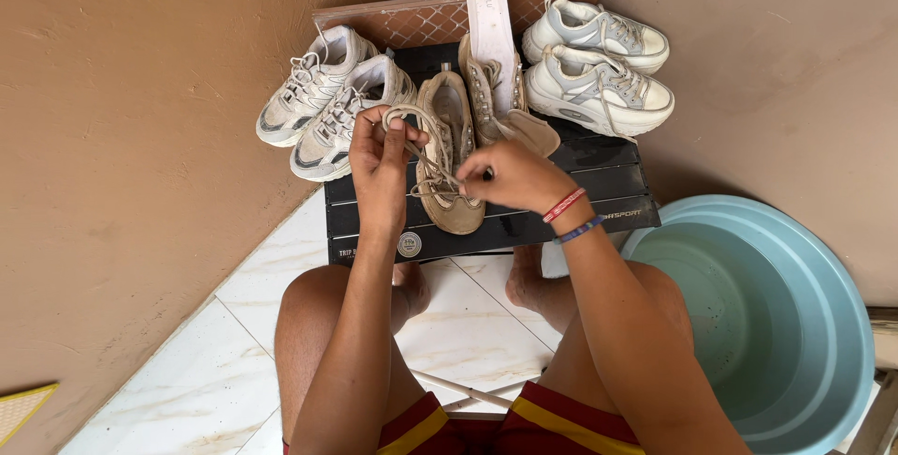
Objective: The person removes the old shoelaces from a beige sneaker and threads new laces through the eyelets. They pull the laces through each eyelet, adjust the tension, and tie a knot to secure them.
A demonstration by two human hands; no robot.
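Worn tan suede lace-up shoe (pixel 450 158), long axis running away from the person on a black slatted plastic crate (pixel 599 184); left hand (pixel 382 170) pinching its beige lace (pixel 408 120) up-left, right hand (pixel 510 177) pinched at the eyelets, nearer.

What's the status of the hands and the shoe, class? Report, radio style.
Left hand holding looped beige lace. Right hand pinching lace at tan shoe on black stool. Nothing blocking; white sneakers alongside.

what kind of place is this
Probably a home washing corner or yard: plastered walls meet a tiled floor, with a blue wash basin and several sneakers on a low black stand.
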